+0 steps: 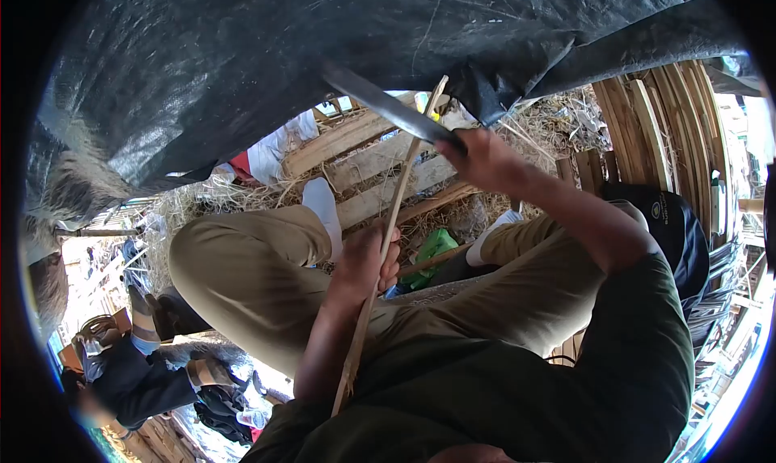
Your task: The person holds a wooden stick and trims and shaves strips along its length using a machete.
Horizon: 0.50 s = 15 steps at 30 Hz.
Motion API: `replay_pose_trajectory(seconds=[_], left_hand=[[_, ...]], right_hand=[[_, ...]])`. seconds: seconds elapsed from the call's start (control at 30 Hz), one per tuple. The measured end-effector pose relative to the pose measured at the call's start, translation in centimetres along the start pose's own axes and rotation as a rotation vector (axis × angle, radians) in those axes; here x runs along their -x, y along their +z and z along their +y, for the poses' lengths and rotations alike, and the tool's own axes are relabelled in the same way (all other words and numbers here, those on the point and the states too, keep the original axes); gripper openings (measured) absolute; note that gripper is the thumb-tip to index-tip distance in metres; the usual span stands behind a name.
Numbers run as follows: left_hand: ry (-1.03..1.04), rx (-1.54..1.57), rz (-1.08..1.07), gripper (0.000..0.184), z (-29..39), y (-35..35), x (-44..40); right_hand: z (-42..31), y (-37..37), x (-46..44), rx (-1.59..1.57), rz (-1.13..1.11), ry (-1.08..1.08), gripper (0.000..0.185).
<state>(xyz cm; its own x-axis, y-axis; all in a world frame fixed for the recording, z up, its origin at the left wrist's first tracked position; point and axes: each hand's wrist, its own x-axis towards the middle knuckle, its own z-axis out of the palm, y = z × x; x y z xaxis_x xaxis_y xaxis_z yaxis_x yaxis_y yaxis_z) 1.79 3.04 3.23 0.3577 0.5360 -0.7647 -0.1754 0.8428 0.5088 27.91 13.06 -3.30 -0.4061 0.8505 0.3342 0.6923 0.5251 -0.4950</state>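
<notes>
My left hand point(368, 261) is closed around a long split wooden strip point(394, 208), which slants from near my chest up to just under the black sheeting. In my right hand point(485, 162) is the dark handle of a machete point(386, 107). Its long blade points up and to the left and crosses the strip near the upper end. I cannot tell whether the edge touches the wood. The blade's far tip is blurred against the sheeting.
Black plastic sheeting point(242, 67) hangs low across the top. Wooden slats point(364, 164) and straw lie beyond my feet. Stacked planks point(671, 131) and a black bag point(667, 228) are at the right. A green plastic bag point(436, 249) lies between my legs. Another person point(137, 374) is at lower left.
</notes>
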Motion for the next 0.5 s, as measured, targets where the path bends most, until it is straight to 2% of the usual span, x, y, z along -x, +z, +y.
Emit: replay_pose_trajectory(seconds=[0.03, 0.07, 0.13, 0.17, 0.2, 0.27, 0.37, 0.47, 0.5], left_hand=[[-0.004, -0.008, 0.003, 0.033, -0.1, -0.3, 0.1], [-0.006, -0.022, 0.002, 0.035, -0.2, -0.6, 0.0], [0.169, -0.166, 0.046, 0.037, -1.2, -0.9, -0.6], [0.27, -0.232, 0.067, 0.039, -1.4, -1.0, -0.8], [0.285, -0.302, 0.068, 0.039, -1.5, -1.1, -0.7], [0.318, -0.442, 0.071, 0.04, -1.6, -1.2, -0.5], [0.269, -0.409, 0.08, 0.04, -2.0, -1.9, -0.6], [0.328, -0.435, 0.08, 0.041, -2.3, -2.0, -1.1], [0.31, -0.403, 0.074, 0.041, -2.3, -1.9, -1.0]], right_hand=[[-1.1, -0.1, -0.3, -0.028, 0.015, 0.049, 0.03], [-1.2, -1.0, -0.9, -0.03, -0.096, 0.143, 0.034], [-0.1, -2.6, -2.0, -0.039, -0.326, 0.342, 0.043], [1.8, -2.4, -2.1, 0.072, -0.293, 0.286, 0.045], [2.3, -2.9, -2.8, 0.074, -0.27, 0.328, 0.045], [2.3, -3.7, -2.8, -0.081, -0.369, 0.475, 0.045], [0.4, -1.2, -0.9, -0.044, -0.317, 0.388, 0.048], [1.0, -2.3, -2.7, -0.118, -0.417, 0.655, 0.046], [1.8, -2.4, -3.4, -0.11, -0.363, 0.567, 0.052]])
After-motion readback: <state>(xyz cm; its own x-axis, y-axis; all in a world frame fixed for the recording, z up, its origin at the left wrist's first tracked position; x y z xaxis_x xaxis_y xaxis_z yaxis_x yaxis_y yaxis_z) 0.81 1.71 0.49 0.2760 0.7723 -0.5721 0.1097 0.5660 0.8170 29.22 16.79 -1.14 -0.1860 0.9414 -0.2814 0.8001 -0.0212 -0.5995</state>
